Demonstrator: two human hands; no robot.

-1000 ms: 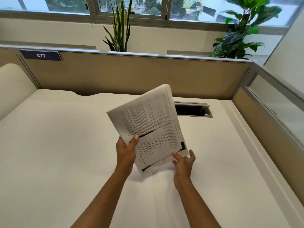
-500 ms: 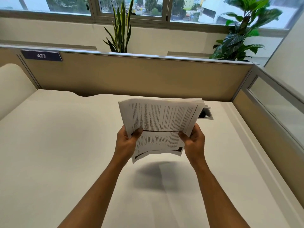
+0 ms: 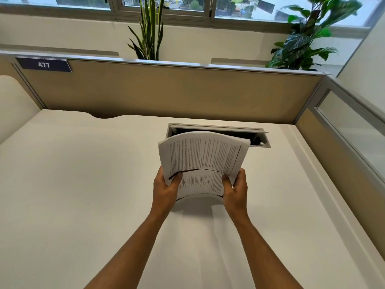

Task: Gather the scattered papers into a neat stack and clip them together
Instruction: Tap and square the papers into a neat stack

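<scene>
A bundle of printed white papers (image 3: 203,157) stands on its lower edge over the middle of the white desk (image 3: 73,195), bowed towards me at the top. My left hand (image 3: 166,189) grips its lower left side, thumb across the front sheet. My right hand (image 3: 236,191) grips the lower right side. The front sheet sits higher than the one behind it, whose text shows below a dark edge line. No clip is visible.
An open cable hatch (image 3: 256,135) is sunk into the desk just behind the papers. Tan partition panels (image 3: 166,94) wall the desk at the back and right. Potted plants (image 3: 149,30) stand beyond the back panel by the window.
My right hand came up from under the bundle to grip its right side. The papers turned from a tilt to square, then dropped lower towards the desk and bowed.
</scene>
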